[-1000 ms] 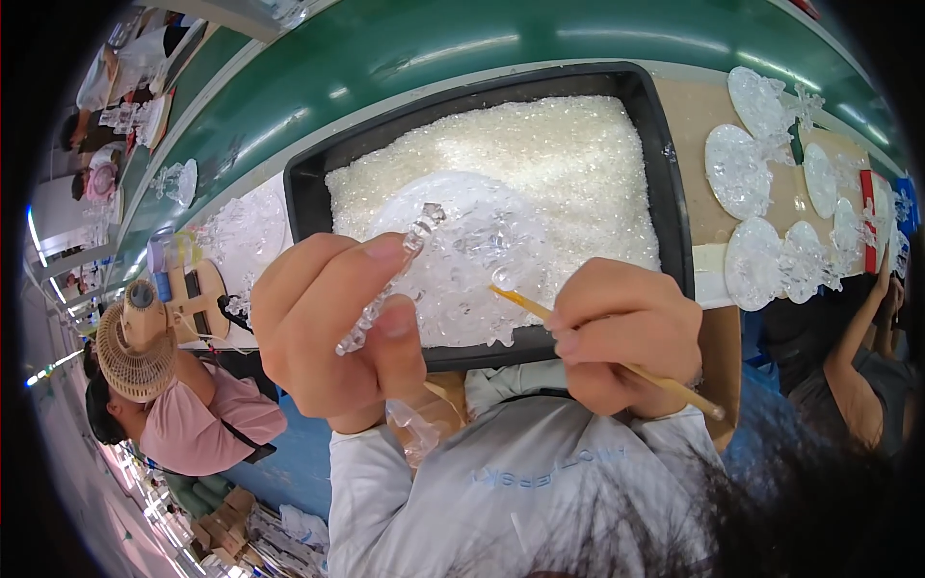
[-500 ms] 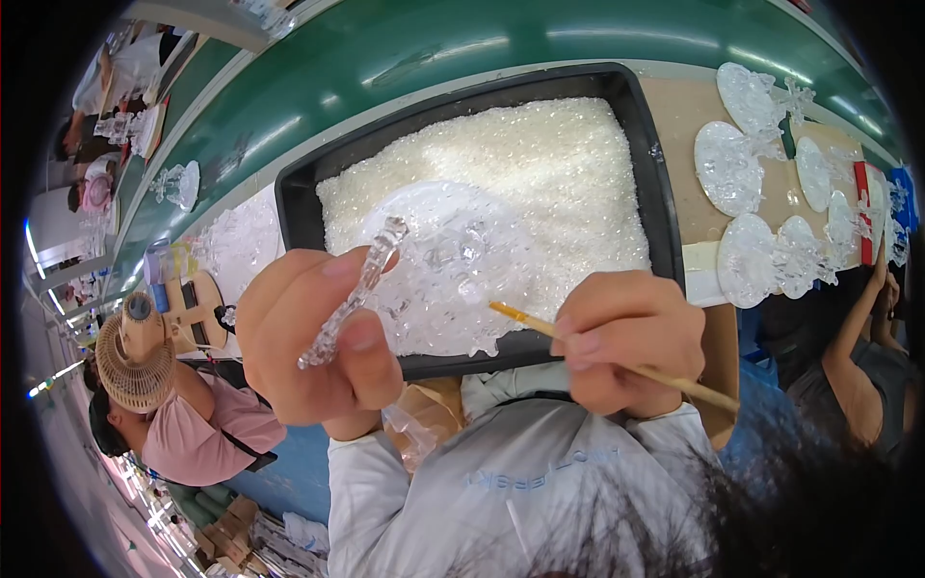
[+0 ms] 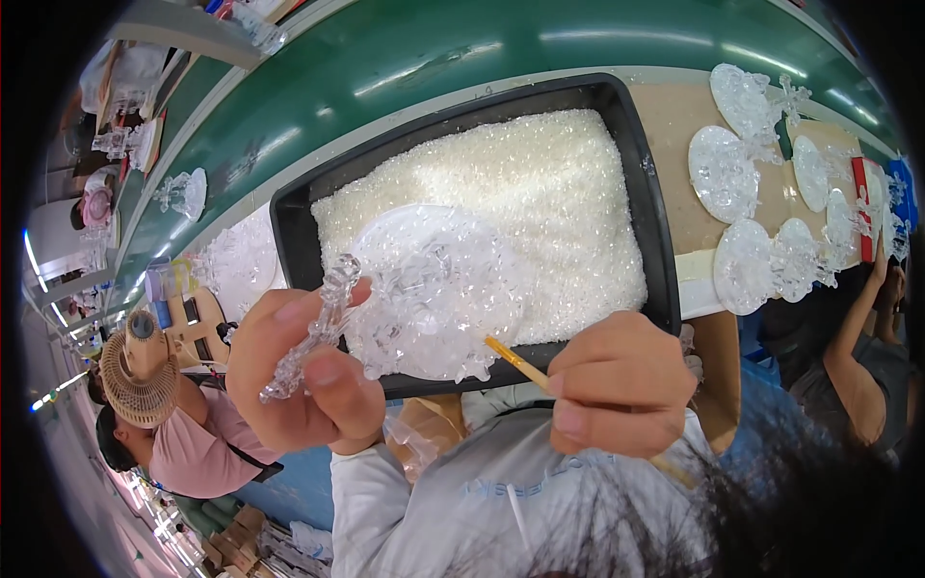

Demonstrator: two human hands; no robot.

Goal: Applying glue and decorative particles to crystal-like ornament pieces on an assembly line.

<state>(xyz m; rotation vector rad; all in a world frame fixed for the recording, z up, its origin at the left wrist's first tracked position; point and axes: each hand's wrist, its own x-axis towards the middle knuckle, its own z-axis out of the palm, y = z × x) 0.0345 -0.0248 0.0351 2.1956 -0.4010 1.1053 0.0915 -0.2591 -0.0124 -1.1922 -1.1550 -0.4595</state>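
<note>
My left hand (image 3: pixel 303 371) is closed around a knobbly clear piece (image 3: pixel 332 299) of a transparent ornament. The ornament's round, pale disc base (image 3: pixel 482 241), with clear raised shapes on it, is held over the tray. My right hand (image 3: pixel 621 385) pinches a thin paintbrush (image 3: pixel 520 364). Its golden-orange tip is at the ornament's lower right edge; whether it touches is hard to tell. Beneath lies a black tray (image 3: pixel 647 183) filled with white, glittering granules (image 3: pixel 568 183).
Several clear disc ornaments (image 3: pixel 723 173) stand on brown board at right, near a red box (image 3: pixel 860 207). More clear pieces (image 3: pixel 236 255) lie left of the tray. A beige fan (image 3: pixel 140 380) and a co-worker in pink (image 3: pixel 207 443) are at left; another person's arm (image 3: pixel 858 356) is at right.
Both hands have come slightly lower in the view, the ornament with the left one. The clear piece and disc have tilted, and the brush tip is nearer the ornament's edge.
</note>
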